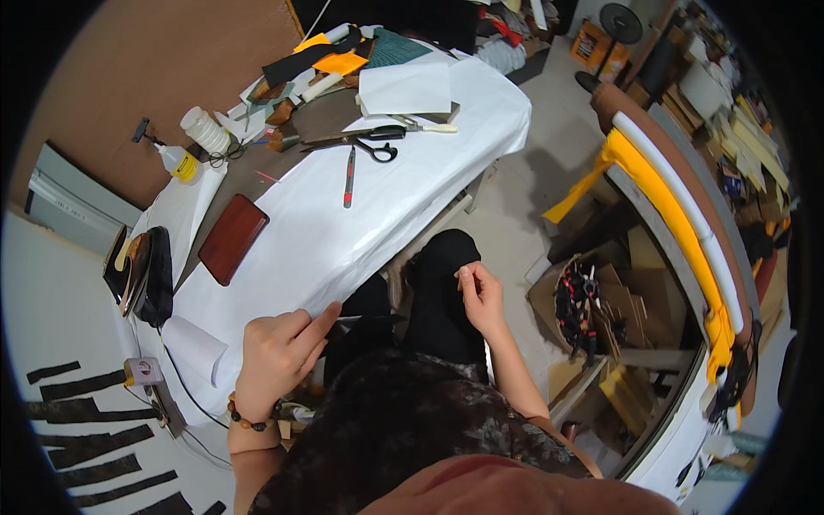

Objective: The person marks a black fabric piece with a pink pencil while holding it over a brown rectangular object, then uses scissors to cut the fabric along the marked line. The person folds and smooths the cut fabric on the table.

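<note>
My left hand (283, 351) is at the near edge of the paper-covered table (309, 238), fingers partly bent and the index finger extended; whether it pinches something dark there is unclear. My right hand (481, 299) hovers by my black-clad knee with curled fingers, and I cannot tell whether it holds anything small. On the table lie a dark red glossy case or wallet (234, 239), a grey and red utility knife (349, 179) and black-handled scissors (367, 138). A sheet of white paper (405, 89) rests farther back.
An iron (138, 273) stands at the table's left end, near a hanging cord. Bottles (179, 162) and a pile of fabric scraps (341, 61) line the back. At right are rolls of yellow (669, 212) and brown material, a cardboard box (547, 306) and a standing fan (619, 24).
</note>
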`<state>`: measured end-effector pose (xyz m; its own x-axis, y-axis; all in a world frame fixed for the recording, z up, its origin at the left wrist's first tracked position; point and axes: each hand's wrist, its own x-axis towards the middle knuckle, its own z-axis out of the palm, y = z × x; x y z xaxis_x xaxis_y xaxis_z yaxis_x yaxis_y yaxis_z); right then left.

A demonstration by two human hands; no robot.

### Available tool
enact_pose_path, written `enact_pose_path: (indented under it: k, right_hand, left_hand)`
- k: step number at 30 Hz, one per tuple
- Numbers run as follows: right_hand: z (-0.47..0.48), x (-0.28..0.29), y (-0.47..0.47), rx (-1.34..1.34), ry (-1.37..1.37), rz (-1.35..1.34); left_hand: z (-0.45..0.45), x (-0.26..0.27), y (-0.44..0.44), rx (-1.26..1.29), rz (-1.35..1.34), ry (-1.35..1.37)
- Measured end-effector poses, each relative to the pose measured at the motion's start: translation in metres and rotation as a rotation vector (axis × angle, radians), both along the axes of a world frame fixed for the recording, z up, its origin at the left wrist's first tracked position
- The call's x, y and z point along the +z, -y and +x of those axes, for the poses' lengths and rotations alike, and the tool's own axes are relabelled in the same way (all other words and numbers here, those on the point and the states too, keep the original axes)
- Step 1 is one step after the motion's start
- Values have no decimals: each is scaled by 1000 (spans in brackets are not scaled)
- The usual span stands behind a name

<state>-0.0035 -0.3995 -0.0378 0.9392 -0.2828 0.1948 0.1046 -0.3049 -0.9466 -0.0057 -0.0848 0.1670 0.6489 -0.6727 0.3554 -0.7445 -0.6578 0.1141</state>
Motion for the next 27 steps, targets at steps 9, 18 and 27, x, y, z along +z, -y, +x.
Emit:
enact_pose_path:
  k: [9, 18, 27]
  right_hand:
    - [108, -23, 11, 149, 58, 40]
    - [261, 57, 20, 282, 94, -85]
    - [293, 213, -9, 810, -108, 121]
  left_hand:
    - [96, 8, 27, 16, -12, -89]
    - [243, 18, 34, -22, -192, -221]
    - [302, 120, 43, -1, -130, -371]
